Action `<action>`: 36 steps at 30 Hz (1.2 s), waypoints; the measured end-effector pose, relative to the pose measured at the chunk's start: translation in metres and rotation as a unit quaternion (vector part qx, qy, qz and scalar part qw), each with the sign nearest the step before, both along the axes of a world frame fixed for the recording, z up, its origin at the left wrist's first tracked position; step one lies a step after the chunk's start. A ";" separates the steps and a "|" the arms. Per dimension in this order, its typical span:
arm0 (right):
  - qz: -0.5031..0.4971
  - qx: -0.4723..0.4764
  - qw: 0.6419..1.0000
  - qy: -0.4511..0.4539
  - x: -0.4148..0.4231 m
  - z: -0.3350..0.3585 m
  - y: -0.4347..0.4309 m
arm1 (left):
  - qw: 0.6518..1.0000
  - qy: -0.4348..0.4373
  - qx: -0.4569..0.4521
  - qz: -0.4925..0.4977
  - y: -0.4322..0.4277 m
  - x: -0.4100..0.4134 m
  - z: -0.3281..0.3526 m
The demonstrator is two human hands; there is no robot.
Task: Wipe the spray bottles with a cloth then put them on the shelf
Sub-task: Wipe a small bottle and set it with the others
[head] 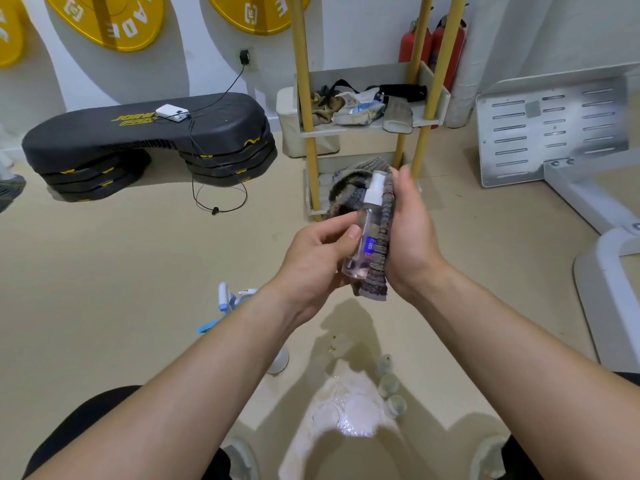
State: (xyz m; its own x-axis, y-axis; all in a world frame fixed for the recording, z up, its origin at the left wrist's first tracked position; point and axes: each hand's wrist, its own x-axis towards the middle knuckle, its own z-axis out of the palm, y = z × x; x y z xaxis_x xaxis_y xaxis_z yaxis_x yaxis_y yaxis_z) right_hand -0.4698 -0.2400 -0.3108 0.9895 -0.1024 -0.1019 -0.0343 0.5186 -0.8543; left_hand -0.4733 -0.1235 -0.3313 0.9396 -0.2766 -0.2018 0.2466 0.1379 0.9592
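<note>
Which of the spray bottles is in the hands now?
The clear blue-labelled bottle, against the cloth; the blue-and-white trigger bottle and the small clear ones are on the floor.

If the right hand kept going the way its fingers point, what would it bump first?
Probably a yellow post of the shelf, just beyond the right hand; depth is unclear.

The spray bottle (367,233) is clear, glossy plastic with a white plastic cap and a shiny blue label. The cloth (379,251) is coarse, ribbed fabric, grey and matt. The floor (138,289) is smooth with a faint sheen. The black step platform (145,129) looks matt and rubbery, ridged along its edge. The shelf (363,76) has smooth white plastic trays on yellow poles. The fire extinguishers (446,46) are glossy red.
</note>
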 end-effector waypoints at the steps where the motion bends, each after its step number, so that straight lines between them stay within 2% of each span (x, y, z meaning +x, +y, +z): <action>1: 0.016 0.040 0.999 0.000 0.001 0.000 -0.002 | 1.000 0.015 -0.006 -0.001 0.000 0.000 0.001; 5: 0.049 0.125 0.991 0.011 0.005 0.002 -0.009 | 0.993 0.076 -0.078 0.052 0.001 0.001 0.005; 8: 0.065 0.106 0.992 -0.008 0.003 0.003 -0.011 | 0.986 0.104 -0.111 0.064 0.002 0.001 0.008; 17: 0.121 0.041 0.990 -0.060 0.000 0.008 -0.021 | 0.975 0.173 -0.130 0.054 -0.002 -0.006 0.015; 20: 0.097 0.018 0.993 -0.058 0.002 0.006 -0.017 | 0.980 0.153 -0.101 0.074 -0.002 -0.008 0.014; 25: -0.030 -0.044 0.998 -0.015 0.009 -0.002 -0.008 | 0.990 0.110 -0.048 0.075 -0.009 -0.020 0.008; 29: -0.117 -0.158 0.980 -0.019 0.011 -0.003 0.000 | 0.994 0.088 -0.018 0.055 -0.015 -0.026 0.002; 32: -0.148 -0.202 0.968 -0.025 0.011 -0.002 0.002 | 0.997 0.066 0.007 0.043 -0.018 -0.027 0.001; 36: -0.140 -0.207 0.968 -0.034 0.014 -0.005 -0.004 | 0.997 0.077 -0.007 0.019 -0.018 -0.026 0.004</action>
State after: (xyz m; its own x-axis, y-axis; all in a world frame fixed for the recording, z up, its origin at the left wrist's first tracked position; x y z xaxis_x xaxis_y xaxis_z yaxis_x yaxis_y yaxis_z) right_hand -0.4556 -0.2439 -0.3159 0.9196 -0.3867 0.0691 0.1210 0.1115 -0.9864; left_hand -0.4988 -0.1416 -0.3276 0.9080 -0.2446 -0.3402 0.3845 0.1633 0.9086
